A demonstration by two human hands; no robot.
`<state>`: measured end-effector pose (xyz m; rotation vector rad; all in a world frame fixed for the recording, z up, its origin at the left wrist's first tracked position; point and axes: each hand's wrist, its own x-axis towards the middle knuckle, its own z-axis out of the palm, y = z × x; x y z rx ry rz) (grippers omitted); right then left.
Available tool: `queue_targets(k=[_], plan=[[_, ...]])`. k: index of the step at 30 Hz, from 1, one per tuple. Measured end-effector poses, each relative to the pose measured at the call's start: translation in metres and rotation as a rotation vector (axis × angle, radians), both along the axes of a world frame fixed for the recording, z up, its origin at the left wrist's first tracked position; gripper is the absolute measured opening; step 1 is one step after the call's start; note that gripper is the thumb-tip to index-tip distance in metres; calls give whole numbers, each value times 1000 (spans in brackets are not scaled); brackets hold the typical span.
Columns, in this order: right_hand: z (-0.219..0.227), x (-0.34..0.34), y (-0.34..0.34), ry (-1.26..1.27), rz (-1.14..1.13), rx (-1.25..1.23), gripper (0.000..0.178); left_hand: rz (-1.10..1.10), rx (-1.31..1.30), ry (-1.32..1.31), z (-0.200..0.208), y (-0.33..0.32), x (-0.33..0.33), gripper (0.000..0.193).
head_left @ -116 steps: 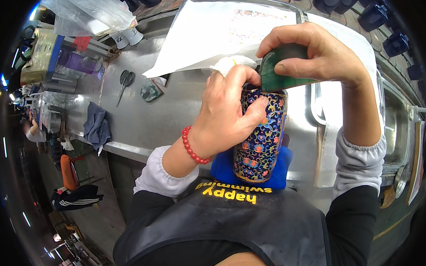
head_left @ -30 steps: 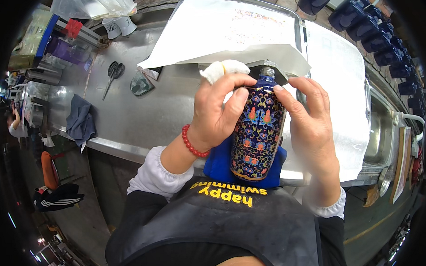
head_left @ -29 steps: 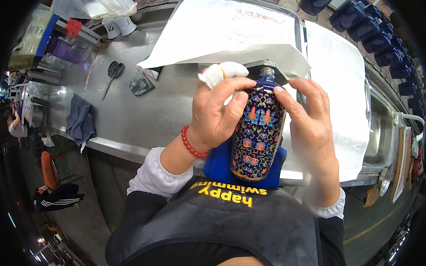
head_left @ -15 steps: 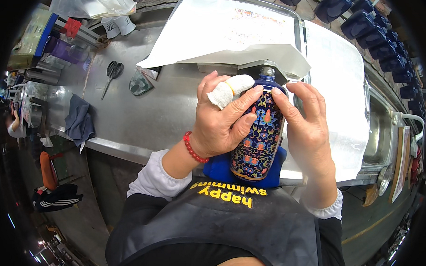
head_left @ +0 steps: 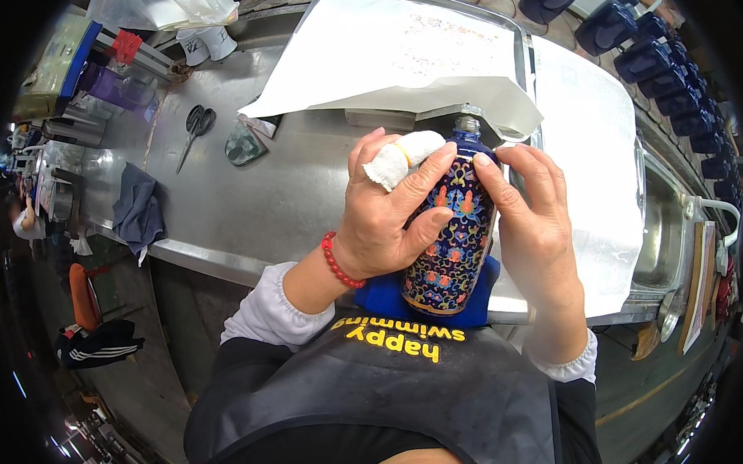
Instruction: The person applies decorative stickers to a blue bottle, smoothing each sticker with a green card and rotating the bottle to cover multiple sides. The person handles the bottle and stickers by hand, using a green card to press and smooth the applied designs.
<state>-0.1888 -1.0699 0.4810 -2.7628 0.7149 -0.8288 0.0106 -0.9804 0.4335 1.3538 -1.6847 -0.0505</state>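
Note:
A dark blue glass bottle [head_left: 449,243] with a colourful floral pattern leans in front of me, neck pointing away, its base over a blue cloth [head_left: 377,294] at the counter's near edge. My left hand [head_left: 389,204] holds it from the left, index fingertip at the shoulder and thumb on the patterned side. White cloth [head_left: 403,157], bound with a yellow band, is wrapped about one finger of that hand. On the other side my right hand [head_left: 532,209] rests its thumb on the shoulder, the other fingers bent along the right edge, their tips partly hidden.
Beyond the bottle, a white sheet with small coloured prints [head_left: 419,49] covers a tray. Black scissors [head_left: 197,128], a greenish flat piece [head_left: 245,146] and a grey cloth [head_left: 137,207] lie leftward. At right are a sink [head_left: 659,234] and rows of dark blue mugs [head_left: 647,60].
My left index fingertip and thumb have shifted slightly on the bottle, which stays in place. The row of mugs at the far edge has moved along to the right.

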Motion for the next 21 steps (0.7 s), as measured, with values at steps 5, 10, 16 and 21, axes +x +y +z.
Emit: queue_targets(k=[5,10,16,21], plan=[[2,1,-2,9,26,12,58,-6,5,-20,-4,0,1,54],[6,2,-4,37,37,-13,59,8,17,-81,1,0,1,58],[7,4,-5,46,45,-38,59,18,20,-144,5,2,1,62],[7,2,-5,-1,40,-9,62,-17,7,41,-2,2,1,64]])
